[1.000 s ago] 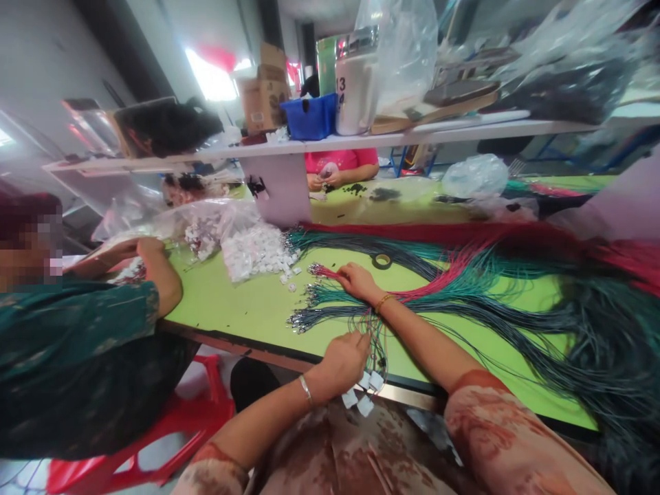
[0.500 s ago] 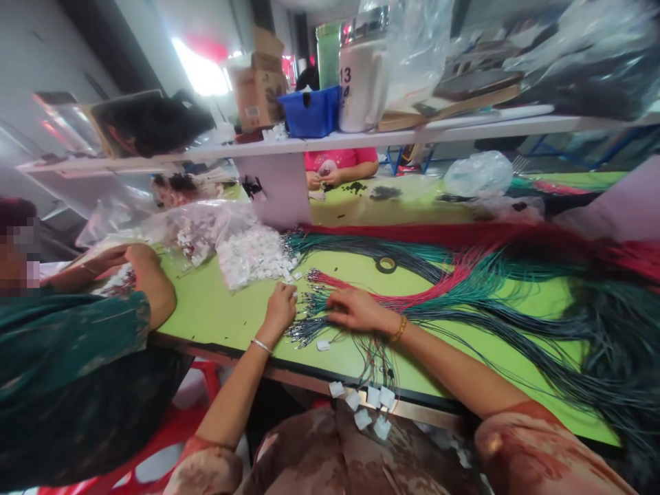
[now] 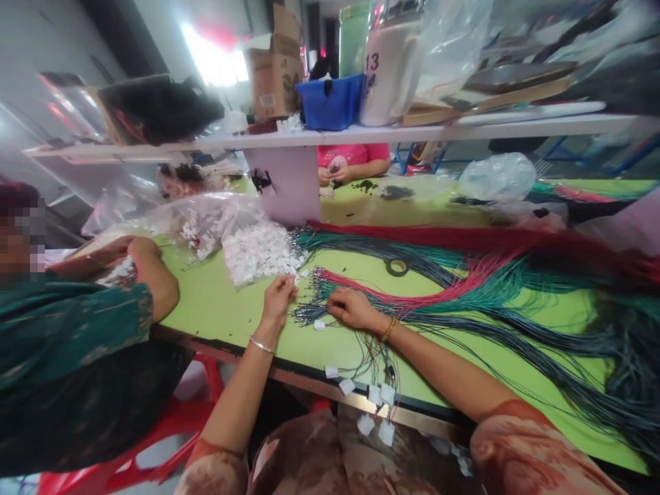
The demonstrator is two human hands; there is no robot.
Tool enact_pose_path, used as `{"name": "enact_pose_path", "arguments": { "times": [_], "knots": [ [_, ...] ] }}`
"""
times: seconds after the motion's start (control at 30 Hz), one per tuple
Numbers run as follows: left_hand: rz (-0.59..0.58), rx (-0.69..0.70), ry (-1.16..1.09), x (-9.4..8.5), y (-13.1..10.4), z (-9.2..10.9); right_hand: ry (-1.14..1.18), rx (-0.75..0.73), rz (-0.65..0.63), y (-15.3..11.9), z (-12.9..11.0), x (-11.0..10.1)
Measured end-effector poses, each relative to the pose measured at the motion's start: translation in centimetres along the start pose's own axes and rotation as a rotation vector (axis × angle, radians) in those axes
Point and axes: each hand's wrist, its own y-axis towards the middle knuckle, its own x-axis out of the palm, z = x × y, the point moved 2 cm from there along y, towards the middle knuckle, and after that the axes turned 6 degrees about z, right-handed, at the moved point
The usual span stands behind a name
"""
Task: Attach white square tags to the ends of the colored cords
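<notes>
My left hand (image 3: 279,301) is closed in a pinch beside a heap of small white plastic connectors (image 3: 260,253), partly in a clear bag; whatever its fingertips hold is too small to make out. To its right, my right hand (image 3: 355,307) has its fingers curled together on the wires near their ends. Under and around it run bundles of red wires (image 3: 397,300), green wires (image 3: 477,297) and dark grey wires (image 3: 495,323), with metal terminals at their left ends. One white connector (image 3: 320,325) lies just below the terminals. Several wired connectors (image 3: 375,393) hang at the front edge.
A roll of tape (image 3: 397,267) lies behind the wires. At left sits a co-worker in a green sleeve (image 3: 77,337); across the table is a person in pink (image 3: 355,158). The shelf (image 3: 206,142) above carries a blue bin (image 3: 331,103), a white mug (image 3: 386,75) and a cardboard box (image 3: 276,69).
My right hand's fingers have drawn in from a looser spread over the wires. My left hand stays by the connector heap, still pinched. The whole view has shifted slightly.
</notes>
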Motion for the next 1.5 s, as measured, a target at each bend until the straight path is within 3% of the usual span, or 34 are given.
{"name": "enact_pose_path", "arguments": {
  "times": [0.13, 0.37, 0.5, 0.63, 0.73, 0.83, 0.97, 1.1, 1.33, 1.5],
  "knots": [
    [-0.001, -0.148, -0.219, 0.0, -0.1, -0.4, 0.098, -0.005, 0.046, -0.3, 0.2, 0.1],
    [-0.004, -0.209, -0.444, -1.0, 0.0, -0.3, 0.419, 0.037, 0.105, 0.4, 0.2, -1.6],
    [-0.064, -0.181, -0.428, -0.5, -0.3, -0.1, 0.193, 0.015, -0.010, 1.3, -1.3, -2.6],
    [0.005, -0.153, -0.434, -1.0, -0.2, -0.5, -0.081, -0.055, -0.049, 1.7, -1.9, -3.2],
    [0.037, -0.158, -0.461, -1.3, -0.1, -0.6, 0.072, -0.033, -0.067, 1.9, -1.7, -3.3],
    [-0.005, -0.155, -0.482, -0.9, -0.5, -0.3, 0.327, 0.007, -0.071, 2.6, -2.3, -2.7],
    [-0.067, -0.168, -0.504, 0.2, -1.5, 0.1, 0.501, 0.021, -0.006, 4.1, -4.5, -2.0],
    [-0.104, -0.186, -0.492, 1.1, -2.4, 0.3, 0.505, 0.024, 0.097, 4.6, -6.2, -2.2],
    [-0.181, -0.216, -0.528, 2.5, -3.4, 0.3, 0.536, 0.180, 0.255, 3.5, -4.6, -2.6],
    [-0.213, -0.225, -0.501, 3.2, -3.2, -0.1, 0.551, 0.238, 0.256, 3.2, -3.9, -2.4]
  ]
}}
